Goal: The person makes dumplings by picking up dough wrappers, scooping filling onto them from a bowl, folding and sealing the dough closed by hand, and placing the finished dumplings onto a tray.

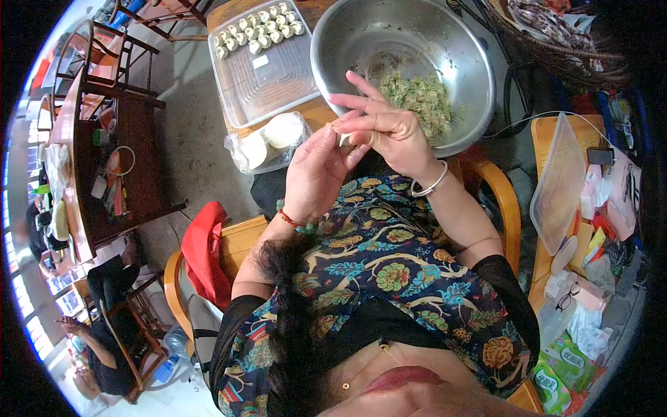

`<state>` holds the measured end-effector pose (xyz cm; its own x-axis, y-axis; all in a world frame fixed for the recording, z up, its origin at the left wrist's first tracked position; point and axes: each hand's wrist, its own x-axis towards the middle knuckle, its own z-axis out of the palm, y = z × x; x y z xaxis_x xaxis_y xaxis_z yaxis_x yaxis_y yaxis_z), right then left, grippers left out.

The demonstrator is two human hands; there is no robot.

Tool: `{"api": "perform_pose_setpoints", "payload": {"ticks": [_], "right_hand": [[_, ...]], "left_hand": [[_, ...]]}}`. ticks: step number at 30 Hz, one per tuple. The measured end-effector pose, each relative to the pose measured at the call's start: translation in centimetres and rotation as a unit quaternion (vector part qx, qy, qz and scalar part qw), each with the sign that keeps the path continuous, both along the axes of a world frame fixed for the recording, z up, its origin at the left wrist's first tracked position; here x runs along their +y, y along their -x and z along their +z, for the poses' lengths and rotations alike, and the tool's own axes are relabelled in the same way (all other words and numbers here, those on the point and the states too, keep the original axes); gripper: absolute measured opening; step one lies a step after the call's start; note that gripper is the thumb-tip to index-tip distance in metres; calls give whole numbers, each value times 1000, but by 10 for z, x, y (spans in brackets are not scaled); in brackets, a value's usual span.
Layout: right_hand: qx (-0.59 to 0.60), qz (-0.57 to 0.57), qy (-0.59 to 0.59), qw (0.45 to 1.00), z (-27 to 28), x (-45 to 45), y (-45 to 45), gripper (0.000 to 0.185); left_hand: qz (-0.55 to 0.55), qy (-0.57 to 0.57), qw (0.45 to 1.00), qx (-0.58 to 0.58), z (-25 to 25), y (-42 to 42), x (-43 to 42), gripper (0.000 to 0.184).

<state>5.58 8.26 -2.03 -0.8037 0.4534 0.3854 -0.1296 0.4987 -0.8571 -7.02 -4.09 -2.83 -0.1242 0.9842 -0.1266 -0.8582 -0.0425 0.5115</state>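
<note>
A small pale dumpling (pixel 344 140) is pinched between both hands, mostly hidden by the fingers. My left hand (pixel 316 167) has its thumb and fingertips closed on it from the left. From the right, my right hand (pixel 392 128) grips it with thumb and index finger, the other fingers spread upward. Just beyond them stands a wide metal bowl (pixel 479 104) with green-flecked filling (pixel 420 101) inside. Left of the hands, white round wrappers (pixel 285 130) lie in a plastic bag (pixel 243 163). A clear plastic tray (pixel 278 87) holds rows of finished dumplings (pixel 260 28) at its far end.
Tray and bowl stand on a wooden surface (pixel 316 115). A red cloth (pixel 205 250) hangs over the chair arm at left. On the right, a wooden chair (pixel 542 167) carries a clear lid (pixel 559 187), glasses (pixel 568 297) and packets. Another person (pixel 111 347) sits at lower left.
</note>
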Motion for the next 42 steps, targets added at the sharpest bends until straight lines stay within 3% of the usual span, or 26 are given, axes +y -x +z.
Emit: {"api": "perform_pose_setpoints", "payload": {"ticks": [2, 4, 8, 10, 13, 16, 23, 29, 31, 35, 38, 40, 42], "right_hand": [[6, 21, -6, 1000, -5, -1, -2, 29], [53, -13, 138, 989, -2, -11, 0, 37], [18, -35, 202, 979, 5, -13, -6, 44], [5, -62, 57, 996, 8, -15, -6, 40], [23, -77, 0, 997, 5, -15, -3, 37], [77, -92, 42, 992, -5, -22, 3, 34], [83, -131, 57, 986, -18, -30, 7, 34], [8, -96, 15, 995, 1, -19, 11, 36], [-32, -80, -189, 978, 21, -12, 15, 36], [-79, 24, -351, 933, 41, -4, 38, 24], [-81, 54, -369, 924, 42, -1, 58, 14], [-95, 81, -376, 918, 44, 4, 75, 13], [-117, 62, -364, 922, 45, 15, 99, 12]], "left_hand": [[5, 14, 1000, 20, -3, 1, 0, 42], [-19, -7, 999, 40, -9, 5, 0, 44], [-7, -6, 999, 39, -4, 6, 0, 44], [-4, -34, 999, 40, -4, 6, -1, 44], [17, -22, 998, 49, -8, 3, -2, 43], [12, -43, 996, 76, -8, 4, -3, 43], [37, -43, 995, 79, -22, 1, -3, 42], [54, -24, 995, 77, -24, 7, -5, 42], [72, 27, 994, 79, -24, 11, -8, 40], [86, 29, 992, 90, -24, 26, -15, 40], [103, 52, 988, 101, -23, 35, -20, 43], [130, 17, 991, 25, -24, 43, -24, 45], [150, 28, 988, 26, -19, 54, -31, 46]]}}
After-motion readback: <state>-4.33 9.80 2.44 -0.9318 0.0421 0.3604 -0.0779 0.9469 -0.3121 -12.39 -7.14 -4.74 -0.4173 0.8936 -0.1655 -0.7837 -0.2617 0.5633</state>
